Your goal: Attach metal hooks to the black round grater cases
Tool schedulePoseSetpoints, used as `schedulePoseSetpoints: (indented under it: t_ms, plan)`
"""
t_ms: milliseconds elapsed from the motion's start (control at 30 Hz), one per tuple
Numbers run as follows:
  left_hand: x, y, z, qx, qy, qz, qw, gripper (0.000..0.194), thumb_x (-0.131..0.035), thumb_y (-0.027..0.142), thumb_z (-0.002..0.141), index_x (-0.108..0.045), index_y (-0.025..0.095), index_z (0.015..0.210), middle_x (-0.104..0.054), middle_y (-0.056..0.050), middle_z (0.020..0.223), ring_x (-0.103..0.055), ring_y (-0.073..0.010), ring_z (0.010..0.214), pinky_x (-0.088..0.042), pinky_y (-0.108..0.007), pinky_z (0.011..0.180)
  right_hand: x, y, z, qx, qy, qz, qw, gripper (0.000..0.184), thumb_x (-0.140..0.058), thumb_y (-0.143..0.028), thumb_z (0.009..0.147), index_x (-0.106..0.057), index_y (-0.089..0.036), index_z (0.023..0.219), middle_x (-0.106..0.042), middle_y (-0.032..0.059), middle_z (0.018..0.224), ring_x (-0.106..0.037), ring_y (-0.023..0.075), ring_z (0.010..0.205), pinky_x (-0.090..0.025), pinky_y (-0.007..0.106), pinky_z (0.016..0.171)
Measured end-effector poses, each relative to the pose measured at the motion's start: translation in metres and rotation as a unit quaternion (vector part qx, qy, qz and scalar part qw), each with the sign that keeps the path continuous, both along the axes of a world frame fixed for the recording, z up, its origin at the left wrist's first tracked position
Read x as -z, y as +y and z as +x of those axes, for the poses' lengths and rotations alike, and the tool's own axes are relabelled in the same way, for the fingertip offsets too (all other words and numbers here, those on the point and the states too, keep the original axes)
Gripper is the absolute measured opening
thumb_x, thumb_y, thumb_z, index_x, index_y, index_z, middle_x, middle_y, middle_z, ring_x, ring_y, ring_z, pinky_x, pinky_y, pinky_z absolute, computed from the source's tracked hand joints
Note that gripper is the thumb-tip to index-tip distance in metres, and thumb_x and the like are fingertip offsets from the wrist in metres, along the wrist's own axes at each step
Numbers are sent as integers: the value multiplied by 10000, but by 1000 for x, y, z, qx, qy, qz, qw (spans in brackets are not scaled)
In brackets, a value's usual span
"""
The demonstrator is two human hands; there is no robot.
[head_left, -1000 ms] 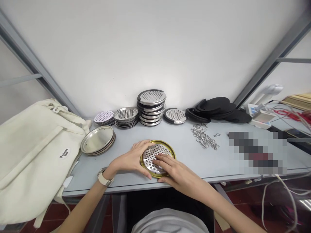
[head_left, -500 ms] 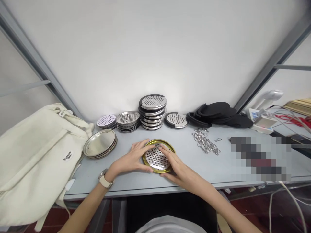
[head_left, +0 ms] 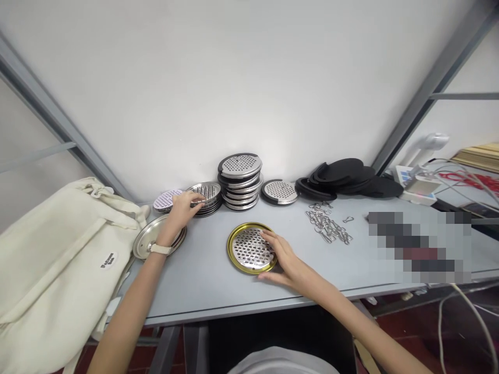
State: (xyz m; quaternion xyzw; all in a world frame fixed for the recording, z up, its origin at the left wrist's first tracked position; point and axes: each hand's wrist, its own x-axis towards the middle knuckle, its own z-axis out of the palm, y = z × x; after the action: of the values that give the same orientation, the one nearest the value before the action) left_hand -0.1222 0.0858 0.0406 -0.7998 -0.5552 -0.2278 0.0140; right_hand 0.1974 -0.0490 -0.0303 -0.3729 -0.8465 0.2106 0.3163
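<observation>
My left hand (head_left: 184, 208) reaches to a stack of metal grater discs (head_left: 206, 191), its fingers over the top disc's front rim and its thumb a little apart below them. The top disc still sits on the stack. In front of me lies a gold-rimmed round lid (head_left: 231, 253) with a perforated grater disc (head_left: 251, 249) set inside it. My right hand (head_left: 286, 262) rests at its right side, fingers stretched onto the disc and thumb out by the front edge. Under my left wrist are stacked plain metal lids (head_left: 146, 236), partly hidden.
Behind stand a purple-white grater stack (head_left: 166, 200), a tall pile of black-edged graters (head_left: 239, 182) and a single one (head_left: 280, 192). Black round covers (head_left: 343, 176) and small metal clips (head_left: 327, 226) lie right. A cream bag (head_left: 70, 259) is left; a pixelated patch covers something right.
My left hand has left the gold-rimmed lid and moved left and back to the grater stack. My right hand stays at the lid. The view has shifted slightly.
</observation>
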Motion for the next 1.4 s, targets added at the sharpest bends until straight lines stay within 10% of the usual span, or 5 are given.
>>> schedulePoseSetpoints:
  t_ms: [467,767,900,1133,1400]
  plan:
    - [-6,-16,7,-28,52,103,993,237,-426,220,909,-660,187,915,-648,-94,933,-508,-275,976,-293,-421,869,-6,-3,-3,27,16,-14,999,570,-509,-384,904,-242,-252,1390,-373,123,1371,-339,253,1312,-341,458,1079]
    - [-28,-103,38,46,-239,96,965,100,-650,306,794,-707,231,828,-657,-17,793,-563,-183,773,-406,-327,785,-1,-2,0,55,76,-8,996,531,-428,-323,935,-199,-223,1404,-410,140,1339,-402,253,1264,-365,476,1051]
    - [-16,-139,58,100,-413,-96,900,68,-709,274,741,-699,211,765,-638,-9,724,-560,-152,709,-434,-265,677,-2,-3,3,64,154,-39,985,571,-375,-315,964,-74,-238,1444,-469,129,1292,-479,212,1187,-375,458,1037]
    - [15,-142,74,72,-651,-322,684,178,-747,296,702,-648,166,772,-605,-5,747,-541,-114,720,-446,-237,703,-6,3,5,49,210,-95,972,440,-339,-362,974,-260,-239,1390,-573,90,1093,-583,186,974,-470,410,920]
    - [20,-133,79,74,-688,-373,618,142,-679,300,770,-601,182,759,-532,17,716,-486,-93,655,-444,-238,676,-5,5,6,101,207,-86,969,402,-414,-400,943,-402,-243,1313,-562,81,1157,-528,216,1102,-414,422,999]
